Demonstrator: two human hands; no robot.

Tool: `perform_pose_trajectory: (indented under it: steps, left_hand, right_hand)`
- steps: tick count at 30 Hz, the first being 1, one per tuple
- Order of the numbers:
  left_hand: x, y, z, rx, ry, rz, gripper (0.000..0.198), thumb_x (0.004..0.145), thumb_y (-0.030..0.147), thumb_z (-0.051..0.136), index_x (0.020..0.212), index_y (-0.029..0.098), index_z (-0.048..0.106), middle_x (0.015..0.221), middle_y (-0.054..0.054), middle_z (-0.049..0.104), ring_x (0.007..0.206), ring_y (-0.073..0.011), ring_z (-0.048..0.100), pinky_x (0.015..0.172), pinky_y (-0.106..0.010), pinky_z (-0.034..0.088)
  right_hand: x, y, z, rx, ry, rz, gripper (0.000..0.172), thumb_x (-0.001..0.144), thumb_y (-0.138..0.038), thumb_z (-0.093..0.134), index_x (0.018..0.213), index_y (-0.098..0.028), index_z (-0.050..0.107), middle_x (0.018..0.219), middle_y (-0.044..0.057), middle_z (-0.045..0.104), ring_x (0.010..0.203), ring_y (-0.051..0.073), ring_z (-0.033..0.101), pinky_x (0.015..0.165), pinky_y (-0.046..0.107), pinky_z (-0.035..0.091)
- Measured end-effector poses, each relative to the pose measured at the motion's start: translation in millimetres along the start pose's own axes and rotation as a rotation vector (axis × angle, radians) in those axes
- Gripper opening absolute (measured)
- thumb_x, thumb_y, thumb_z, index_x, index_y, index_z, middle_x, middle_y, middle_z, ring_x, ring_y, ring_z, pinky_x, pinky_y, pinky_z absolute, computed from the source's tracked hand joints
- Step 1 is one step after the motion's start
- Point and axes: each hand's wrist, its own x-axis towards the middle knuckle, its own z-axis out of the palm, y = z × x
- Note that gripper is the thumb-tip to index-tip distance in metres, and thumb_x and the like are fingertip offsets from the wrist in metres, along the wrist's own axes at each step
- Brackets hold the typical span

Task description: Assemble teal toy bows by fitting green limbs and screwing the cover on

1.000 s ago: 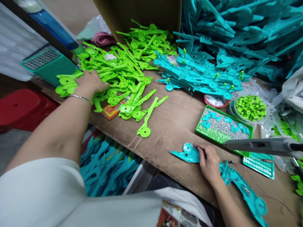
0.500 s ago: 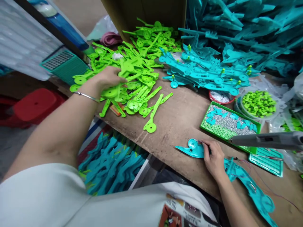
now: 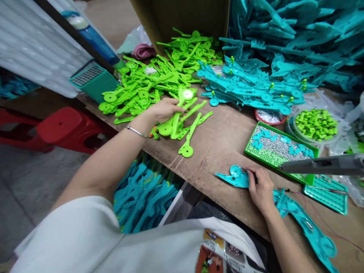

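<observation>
My left hand (image 3: 163, 110) is closed on a green arm (image 3: 175, 120). The fingers are curled over its thin shank with the thumb beneath, and a round disc (image 3: 187, 94) sticks up just past my fingertips. More than one arm may be caught in the grip; I cannot tell how many. The green pile (image 3: 136, 89) lies just beyond my knuckles, and one loose arm (image 3: 187, 146) lies flat on the bench (image 3: 218, 140) on the thumb side.

My right hand (image 3: 260, 187) rests on the teal shell (image 3: 234, 177), fingertips bent and pressed together at its edge beside the round boss, pinning it to the wood. Its pointed nose juts out past my fingers.

Both parts look like thin moulded plastic — light, smooth and a bit springy. I judge the green shank would bend or twist if held by its tip, so the better hold is near the disc, where it is widest. The shell looks stiffer but likely to skate on the bench, so pressing down near the boss suits it better than pinching the nose.

A screw tray (image 3: 257, 153) sits just ahead of my right fingertips, with the hanging driver (image 3: 321, 166) above it.
</observation>
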Motion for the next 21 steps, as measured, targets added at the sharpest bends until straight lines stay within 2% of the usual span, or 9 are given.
perform_pose_trajectory:
  steps: [2, 5, 7, 9, 12, 14, 17, 19, 21]
  left_hand:
    - [-6, -1, 11.7, 0.023, -0.016, -0.031, 0.009, 0.078, 0.01, 0.075, 0.084, 0.013, 0.069, 0.08, -0.005, 0.068, 0.073, -0.0189, 0.069, 0.071, -0.035, 0.057]
    - [-11, 0, 22.5, 0.129, 0.063, 0.001, 0.013, 0.076, 0.018, 0.077, 0.07, 0.015, 0.066, 0.061, 0.003, 0.055, 0.061, -0.0121, 0.055, 0.061, -0.025, 0.045]
    - [-11, 0, 24.2, 0.167, 0.102, 0.009, 0.02, 0.072, 0.021, 0.078, 0.062, 0.016, 0.062, 0.051, 0.005, 0.044, 0.055, -0.0104, 0.046, 0.057, -0.025, 0.038]
    - [-10, 2, 22.9, 0.155, 0.108, -0.001, 0.022, 0.069, 0.021, 0.077, 0.059, 0.016, 0.059, 0.051, 0.005, 0.044, 0.055, -0.0106, 0.045, 0.058, -0.026, 0.037]
    - [-15, 11, 22.1, 0.093, 0.094, 0.01, 0.013, 0.07, 0.02, 0.073, 0.068, 0.017, 0.06, 0.059, 0.003, 0.052, 0.056, -0.0108, 0.048, 0.062, -0.027, 0.042]
    - [-26, 20, 29.0, 0.02, 0.055, 0.007, 0.014, 0.075, 0.024, 0.071, 0.083, 0.018, 0.061, 0.062, 0.005, 0.047, 0.052, -0.0087, 0.043, 0.06, -0.027, 0.043]
    - [-57, 28, 57.4, -0.136, -0.032, 0.017, 0.023, 0.086, 0.036, 0.068, 0.101, 0.022, 0.056, 0.067, 0.007, 0.044, 0.046, -0.0055, 0.035, 0.052, -0.024, 0.039]
    - [-81, 24, 85.3, -0.212, -0.087, 0.024, 0.028, 0.089, 0.042, 0.066, 0.108, 0.024, 0.055, 0.079, 0.003, 0.057, 0.048, -0.0068, 0.044, 0.05, -0.025, 0.042]
    - [-102, 11, 112.8, -0.225, -0.218, -0.027, 0.035, 0.09, 0.049, 0.065, 0.114, 0.025, 0.058, 0.094, -0.003, 0.065, 0.06, -0.0129, 0.059, 0.052, -0.029, 0.049]
  right_hand:
    - [0, 0, 1, 0.0, 0.003, 0.003, 0.015, 0.101, -0.02, 0.056, 0.109, -0.023, 0.068, 0.099, 0.006, 0.074, 0.093, 0.023, 0.068, 0.086, 0.042, 0.053]
    - [0, 0, 0, 0.003, 0.001, 0.001, 0.016, 0.102, -0.021, 0.054, 0.11, -0.024, 0.068, 0.099, 0.006, 0.074, 0.093, 0.024, 0.068, 0.087, 0.044, 0.053]
    - [0, 0, 0, 0.004, 0.007, -0.01, 0.016, 0.102, -0.021, 0.054, 0.109, -0.023, 0.068, 0.098, 0.006, 0.074, 0.092, 0.023, 0.068, 0.087, 0.044, 0.053]
    - [1, 0, 0, 0.009, 0.012, -0.021, 0.016, 0.101, -0.021, 0.055, 0.109, -0.023, 0.068, 0.098, 0.006, 0.074, 0.091, 0.023, 0.068, 0.086, 0.043, 0.053]
    - [2, -1, 0, 0.004, 0.018, -0.028, 0.016, 0.101, -0.02, 0.055, 0.109, -0.023, 0.068, 0.097, 0.006, 0.074, 0.091, 0.023, 0.068, 0.086, 0.042, 0.054]
    - [2, -2, 0, -0.009, 0.019, -0.026, 0.016, 0.102, -0.02, 0.054, 0.108, -0.023, 0.068, 0.097, 0.006, 0.074, 0.091, 0.023, 0.067, 0.085, 0.042, 0.053]
    - [4, -4, -1, -0.008, 0.011, -0.009, 0.017, 0.102, -0.02, 0.053, 0.107, -0.021, 0.069, 0.096, 0.007, 0.073, 0.091, 0.024, 0.066, 0.085, 0.042, 0.053]
    - [4, -6, -2, 0.008, -0.002, 0.014, 0.018, 0.103, -0.021, 0.051, 0.106, -0.021, 0.069, 0.096, 0.008, 0.073, 0.092, 0.024, 0.066, 0.086, 0.043, 0.053]
    - [3, -8, -4, 0.025, -0.026, 0.037, 0.019, 0.103, -0.022, 0.05, 0.107, -0.022, 0.069, 0.097, 0.008, 0.073, 0.093, 0.024, 0.066, 0.087, 0.042, 0.053]
